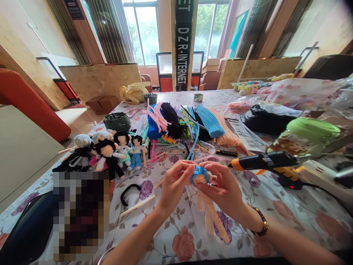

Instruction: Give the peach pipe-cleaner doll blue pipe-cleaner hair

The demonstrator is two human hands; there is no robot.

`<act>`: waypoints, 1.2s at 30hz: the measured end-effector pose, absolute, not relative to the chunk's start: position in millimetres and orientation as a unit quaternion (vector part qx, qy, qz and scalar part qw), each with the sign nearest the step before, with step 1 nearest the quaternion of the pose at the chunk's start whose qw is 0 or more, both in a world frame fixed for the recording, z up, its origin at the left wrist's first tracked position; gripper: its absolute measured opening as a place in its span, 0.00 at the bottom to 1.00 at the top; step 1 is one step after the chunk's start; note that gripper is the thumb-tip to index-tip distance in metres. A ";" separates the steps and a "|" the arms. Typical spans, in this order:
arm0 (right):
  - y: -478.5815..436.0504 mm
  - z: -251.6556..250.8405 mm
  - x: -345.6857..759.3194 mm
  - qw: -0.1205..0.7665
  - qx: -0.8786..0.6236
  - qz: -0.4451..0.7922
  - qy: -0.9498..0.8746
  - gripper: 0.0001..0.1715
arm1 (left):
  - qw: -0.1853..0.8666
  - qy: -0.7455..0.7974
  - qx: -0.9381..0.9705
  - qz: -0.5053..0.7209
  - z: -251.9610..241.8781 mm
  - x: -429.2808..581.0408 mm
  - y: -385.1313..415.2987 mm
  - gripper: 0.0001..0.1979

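Observation:
Between my two hands is a pipe-cleaner doll [200,179], with a peach head partly wrapped in blue and peach limbs hanging below it. My left hand [178,180] pinches the head from the left, fingers curled at its top. On the other side my right hand [227,187] grips it with thumb and fingers, a beaded bracelet on the wrist. A blue pipe cleaner [196,138] rises from the head toward the back. My fingers cover parts of the head and the body's top.
Finished dolls [107,151] stand at the left. Pipe-cleaner bundles [211,121] lie behind my hands. A glue gun [264,161] with a red light rests at the right, near a green-lidded container [313,127]. A curved black pipe cleaner [127,191] lies left, and a dark basket [117,121] stands farther back.

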State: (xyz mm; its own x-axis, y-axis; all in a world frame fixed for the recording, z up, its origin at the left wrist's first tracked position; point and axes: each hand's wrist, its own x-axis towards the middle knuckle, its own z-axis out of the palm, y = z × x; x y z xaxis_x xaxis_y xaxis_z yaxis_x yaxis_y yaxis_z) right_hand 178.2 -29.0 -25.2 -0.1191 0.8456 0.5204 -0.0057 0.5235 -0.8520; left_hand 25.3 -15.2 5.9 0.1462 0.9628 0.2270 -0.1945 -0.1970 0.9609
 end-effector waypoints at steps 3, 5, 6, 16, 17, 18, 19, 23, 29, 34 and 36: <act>-29.2 -26.9 177.8 0.582 -0.325 0.364 -0.651 0.28 | 0.532 0.366 0.540 0.541 3.5 26.4 -15.1 0.09; -29.4 -27.7 177.3 0.581 -0.329 0.357 -0.653 0.28 | 0.519 0.381 0.545 0.537 2.7 27.2 -15.3 0.09; -29.5 -27.9 177.1 0.581 -0.330 0.354 -0.655 0.27 | 0.511 0.386 0.549 0.537 2.8 27.5 -15.5 0.09; -28.5 -27.5 177.5 0.584 -0.341 0.339 -0.654 0.26 | 0.530 0.372 0.536 0.541 3.9 27.5 -13.5 0.10; -28.3 -27.0 177.4 0.584 -0.339 0.344 -0.653 0.25 | 0.537 0.369 0.533 0.541 3.5 26.9 -13.0 0.11; -28.2 -26.6 177.2 0.583 -0.337 0.349 -0.652 0.25 | 0.542 0.365 0.531 0.540 3.3 26.3 -12.7 0.11; -28.1 -26.3 177.1 0.581 -0.337 0.354 -0.651 0.25 | 0.546 0.362 0.529 0.539 3.2 25.8 -12.4 0.12; -28.2 -27.1 176.6 0.579 -0.343 0.354 -0.649 0.26 | 0.549 0.369 0.528 0.533 4.2 25.5 -12.7 0.12; -28.7 -29.2 176.3 0.585 -0.353 0.344 -0.644 0.24 | 0.526 0.386 0.535 0.537 5.1 28.0 -14.2 0.11; -29.3 -26.5 175.8 0.584 -0.345 0.345 -0.649 0.24 | 0.514 0.385 0.548 0.536 4.6 26.5 -14.7 0.11; -29.3 -25.3 175.5 0.585 -0.336 0.353 -0.648 0.24 | 0.517 0.369 0.558 0.534 3.0 25.0 -14.2 0.12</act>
